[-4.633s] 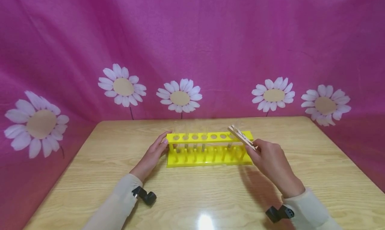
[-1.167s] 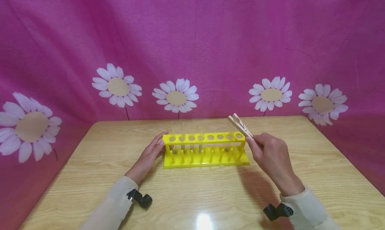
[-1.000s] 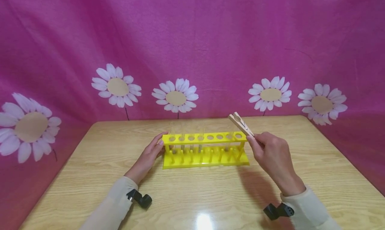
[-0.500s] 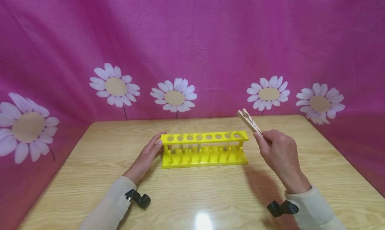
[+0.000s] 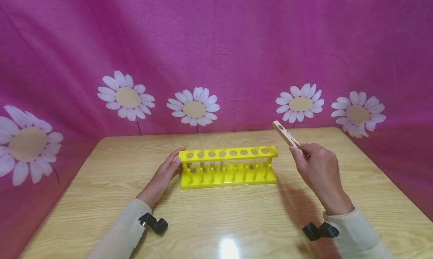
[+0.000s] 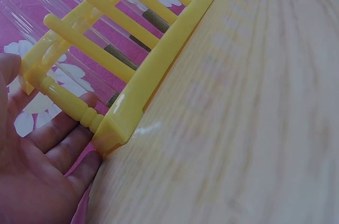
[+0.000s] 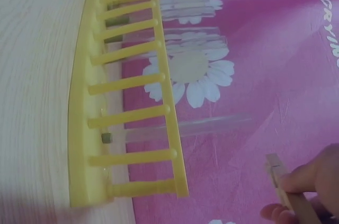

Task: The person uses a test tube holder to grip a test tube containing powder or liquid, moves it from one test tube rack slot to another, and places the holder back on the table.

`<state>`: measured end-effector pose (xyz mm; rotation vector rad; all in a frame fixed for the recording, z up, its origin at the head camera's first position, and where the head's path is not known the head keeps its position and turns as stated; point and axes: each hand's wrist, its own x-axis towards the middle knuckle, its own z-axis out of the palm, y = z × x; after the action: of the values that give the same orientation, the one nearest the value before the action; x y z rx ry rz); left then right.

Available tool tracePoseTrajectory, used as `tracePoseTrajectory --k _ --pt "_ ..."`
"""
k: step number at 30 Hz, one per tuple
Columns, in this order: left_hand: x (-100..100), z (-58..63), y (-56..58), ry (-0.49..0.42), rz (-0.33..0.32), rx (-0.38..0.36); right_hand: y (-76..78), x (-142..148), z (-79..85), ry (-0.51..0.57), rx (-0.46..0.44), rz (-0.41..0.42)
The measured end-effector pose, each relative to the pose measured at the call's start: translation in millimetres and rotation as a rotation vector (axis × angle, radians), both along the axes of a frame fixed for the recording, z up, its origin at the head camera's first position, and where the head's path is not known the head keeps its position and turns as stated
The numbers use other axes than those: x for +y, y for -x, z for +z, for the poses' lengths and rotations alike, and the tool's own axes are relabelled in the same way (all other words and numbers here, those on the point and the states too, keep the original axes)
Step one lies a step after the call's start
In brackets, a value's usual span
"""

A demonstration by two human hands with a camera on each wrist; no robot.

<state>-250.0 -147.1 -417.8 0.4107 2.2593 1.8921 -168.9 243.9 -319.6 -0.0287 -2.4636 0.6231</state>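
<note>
A yellow test tube rack [image 5: 228,180] stands upright on the table. Several clear test tubes [image 7: 190,131] with dark contents at their bottoms stand in it: a group in the left holes and a lone one near the right end. My left hand [image 5: 162,176] grips the rack's left end, thumb at the upper rail and fingers around the end post [image 6: 69,102]. To the right of the rack, my right hand [image 5: 319,172] pinches a wooden test tube clamp [image 5: 284,133] by its near end. The clamp is raised, tilted up to the left, apart from the rack and tubes.
The wood-grain table [image 5: 216,221] extends around the rack on all sides. Behind it hangs a magenta cloth [image 5: 243,56] printed with white flowers. Black wrist cameras [image 5: 319,230] sit on both sleeves.
My right hand has lifted the clamp up and right, away from the lone tube at the rack's right end. The clamp's tips have come together. My left hand stays on the rack.
</note>
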Motion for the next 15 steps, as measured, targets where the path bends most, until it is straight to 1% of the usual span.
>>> tracePoseTrajectory --k 4,9,11,15 --pt "-1 -1.7 1.0 -0.019 -0.016 0.02 0.9 5 1.6 0.009 -0.07 -0.017" --pt "-2 -3.4 1.9 -0.021 -0.008 0.012 3.5 12 1.0 0.025 -0.171 -0.033" --pt "-2 -4.0 2.0 -0.019 -0.008 0.01 4.9 15 -0.3 0.024 -0.193 -0.038" --pt "-2 -3.9 1.6 -0.016 -0.007 0.007 7.6 21 -4.5 0.012 -0.204 -0.039"
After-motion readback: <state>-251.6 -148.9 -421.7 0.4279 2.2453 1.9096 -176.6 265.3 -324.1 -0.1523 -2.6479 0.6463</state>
